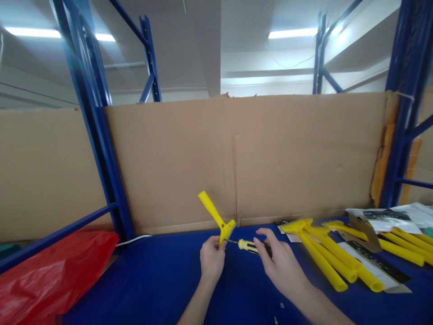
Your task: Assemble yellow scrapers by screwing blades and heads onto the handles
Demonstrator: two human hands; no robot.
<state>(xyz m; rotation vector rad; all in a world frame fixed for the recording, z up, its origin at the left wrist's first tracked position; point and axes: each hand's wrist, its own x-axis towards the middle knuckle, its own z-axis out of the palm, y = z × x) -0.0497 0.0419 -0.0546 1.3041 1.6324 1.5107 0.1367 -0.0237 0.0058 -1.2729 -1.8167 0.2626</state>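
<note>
My left hand [213, 257] is closed on the head end of a yellow scraper [212, 209], whose long handle points up and to the left. In my right hand [279, 257] is a screwdriver [248, 246] with a cream and black handle. Its shaft points left, and the tip meets the scraper's head near my left fingers; whether it sits in a screw is too small to tell. My right index finger and thumb are partly spread, with the back of the handle hidden in the palm. Below lie a small metal nut [282, 305] and a small metal piece [275, 320].
Several yellow scrapers [324, 257] are piled at the right, near printed packaging [375, 266] and more yellow handles [402, 250]. A red plastic bag [64, 271] lies at the left. Cardboard [176, 167] walls the back of the blue table [152, 280], between blue rack posts [108, 167].
</note>
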